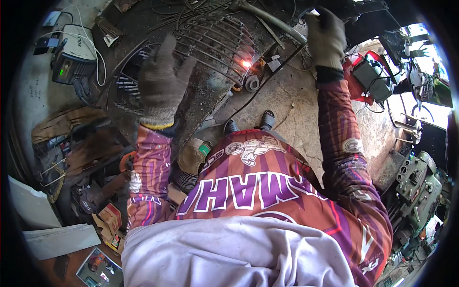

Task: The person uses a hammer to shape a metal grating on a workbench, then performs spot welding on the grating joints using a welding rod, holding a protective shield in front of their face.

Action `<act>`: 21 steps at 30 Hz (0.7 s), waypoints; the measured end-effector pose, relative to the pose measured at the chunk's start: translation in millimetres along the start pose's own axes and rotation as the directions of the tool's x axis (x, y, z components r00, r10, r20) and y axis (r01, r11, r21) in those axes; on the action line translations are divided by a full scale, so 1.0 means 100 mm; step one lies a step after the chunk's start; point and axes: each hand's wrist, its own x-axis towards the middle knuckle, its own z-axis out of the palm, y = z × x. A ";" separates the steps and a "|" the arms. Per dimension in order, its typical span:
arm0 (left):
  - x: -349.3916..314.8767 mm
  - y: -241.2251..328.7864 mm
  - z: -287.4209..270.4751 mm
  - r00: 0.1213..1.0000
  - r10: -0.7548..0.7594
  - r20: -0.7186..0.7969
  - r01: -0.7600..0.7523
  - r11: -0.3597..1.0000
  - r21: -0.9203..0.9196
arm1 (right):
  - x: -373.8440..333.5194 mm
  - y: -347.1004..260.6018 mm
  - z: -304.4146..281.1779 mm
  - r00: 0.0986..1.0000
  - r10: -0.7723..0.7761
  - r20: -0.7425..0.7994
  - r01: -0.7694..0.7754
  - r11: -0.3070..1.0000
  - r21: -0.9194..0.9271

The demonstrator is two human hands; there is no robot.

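Note:
My left hand (165, 81), in a grey knit work glove, is held open with fingers spread over the left side of a metal grate (215, 45). The grate is made of several bent rods. At its lower right edge a spot (246, 63) glows bright orange-white. My right hand (326, 40), gloved too, is raised at the upper right with curled fingers; what it grips is mostly hidden. A long metal bar (275, 21) slants down to the near side of that glove. Beneath it runs a dark cable (272, 76).
A welding machine (76, 50) with cables stands at the far left. Several electrode-like sticks (128, 85) lie left of the grate. A red crate (364, 79) sits at right, with a green-grey machine (418, 191) nearer me. A cardboard box (111, 220) lies lower left.

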 end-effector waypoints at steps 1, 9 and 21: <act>0.11 -0.04 0.00 0.874 0.413 -0.254 -0.374 0.908 0.191 | 0.00 -0.09 0.03 1.000 0.001 -0.006 -0.001 1.000 -0.004; 0.45 -0.07 0.24 0.613 0.789 -0.037 -0.631 0.517 0.579 | 0.13 -0.22 0.41 0.729 0.074 0.681 0.082 0.978 -0.194; 0.63 -0.11 -0.09 0.549 0.771 -0.322 -0.759 0.621 0.196 | 0.20 -0.05 0.38 0.715 0.018 0.699 -0.018 1.000 -0.007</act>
